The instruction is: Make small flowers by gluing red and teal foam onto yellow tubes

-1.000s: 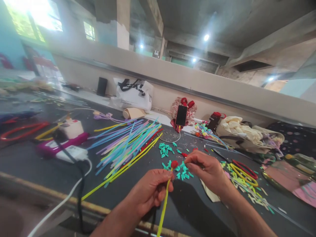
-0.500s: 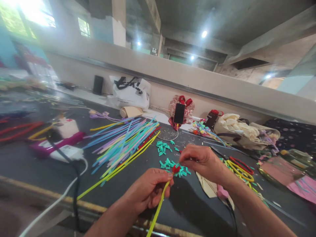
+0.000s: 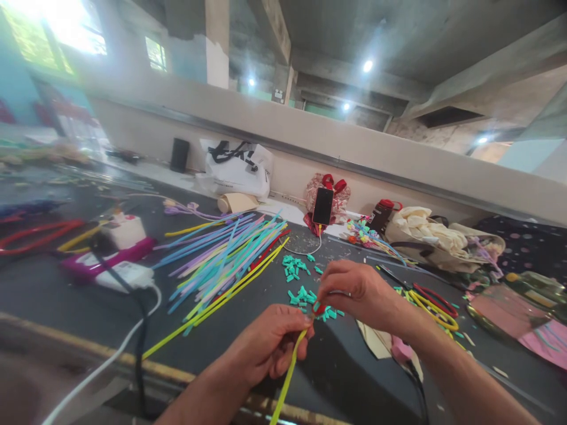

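My left hand (image 3: 277, 339) is closed in a pinch around a yellow pipe cleaner (image 3: 289, 378), which hangs down towards the table's front edge. At its upper end, a small red fuzzy piece (image 3: 321, 309) shows beside a teal bit (image 3: 316, 306). The fingertips of my right hand (image 3: 361, 292) are closed on this red piece, partly hiding it. How the red, teal and yellow parts join cannot be made out. Just behind the hands lie short cut teal pieces (image 3: 295, 268) in two loose heaps on the dark table (image 3: 248, 324).
Long pastel pipe cleaners (image 3: 230, 254) lie in a bundle to the left, near a purple-and-white power strip (image 3: 106, 265) with cables. A phone (image 3: 322, 205) leans upright at the back. Right of my hands are red and yellow rings (image 3: 436, 307), a pink-handled tool (image 3: 401, 349) and a cloth bag (image 3: 425, 233).
My right fingertips have moved down and closed over the red piece, so less of it shows. My left hand keeps its pinch on the yellow pipe cleaner. The view has shifted slightly.
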Available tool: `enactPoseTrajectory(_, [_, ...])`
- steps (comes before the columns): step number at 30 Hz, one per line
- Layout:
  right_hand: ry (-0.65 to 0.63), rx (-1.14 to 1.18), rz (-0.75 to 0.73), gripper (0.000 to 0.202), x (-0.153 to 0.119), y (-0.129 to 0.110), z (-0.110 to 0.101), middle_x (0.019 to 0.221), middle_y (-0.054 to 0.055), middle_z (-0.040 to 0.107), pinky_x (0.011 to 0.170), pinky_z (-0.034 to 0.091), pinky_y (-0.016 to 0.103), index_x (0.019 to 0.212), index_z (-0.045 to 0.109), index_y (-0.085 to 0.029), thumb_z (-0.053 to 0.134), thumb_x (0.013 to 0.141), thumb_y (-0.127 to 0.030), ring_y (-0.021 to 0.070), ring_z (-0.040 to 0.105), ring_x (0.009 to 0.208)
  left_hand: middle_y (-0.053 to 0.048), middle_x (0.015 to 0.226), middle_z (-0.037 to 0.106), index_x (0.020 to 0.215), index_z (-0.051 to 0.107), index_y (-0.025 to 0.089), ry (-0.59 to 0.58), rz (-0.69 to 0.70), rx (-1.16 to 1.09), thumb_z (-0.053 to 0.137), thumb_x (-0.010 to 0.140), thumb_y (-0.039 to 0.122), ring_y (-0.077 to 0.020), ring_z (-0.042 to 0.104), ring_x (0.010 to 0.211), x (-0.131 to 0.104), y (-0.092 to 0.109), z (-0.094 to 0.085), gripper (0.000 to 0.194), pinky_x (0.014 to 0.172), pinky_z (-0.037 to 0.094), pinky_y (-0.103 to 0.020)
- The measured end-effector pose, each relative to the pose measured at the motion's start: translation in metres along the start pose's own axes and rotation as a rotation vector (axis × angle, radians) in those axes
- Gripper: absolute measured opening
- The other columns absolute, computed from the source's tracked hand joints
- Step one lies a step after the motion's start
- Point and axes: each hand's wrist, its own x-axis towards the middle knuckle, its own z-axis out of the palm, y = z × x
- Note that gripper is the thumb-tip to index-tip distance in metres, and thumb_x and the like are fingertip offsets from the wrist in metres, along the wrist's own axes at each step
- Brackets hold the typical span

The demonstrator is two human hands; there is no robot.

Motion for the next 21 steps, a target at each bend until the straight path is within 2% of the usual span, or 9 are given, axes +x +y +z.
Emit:
enactPoseTrajectory(11, [-0.020,-0.131,-0.055,0.014,-0.0016,-0.0017,0.0013,0.073,-0.002,0.061,0.064,0.037,0.021,0.070,0.063,-0.023,0.053,0.077,-0.016,0.0116,0.053,0.070,0.003,0.036,0.054,0.054,0.055,0.012,0.018,-0.012,-0.001,0.050,0.069,0.022,-0.0021,0.034,0.018,-0.0009,0.0017,0.0034,0.018,0.019,0.019,-0.011])
enactPoseTrajectory(21, [-0.005,-0.153,-0.095,0.013,-0.0025,-0.0050,0.0049,0.072,-0.001,0.060,0.063,0.034,0.021,0.073,0.062,-0.020,0.052,0.078,-0.013,0.0112,0.050,0.070,0.003,0.035,0.054,0.052,0.054,0.012,0.008,-0.019,-0.001,0.051,0.069,0.024,-0.0025,0.035,0.018,-0.0026,0.0029,0.0053,0.021,0.018,0.019,-0.011])
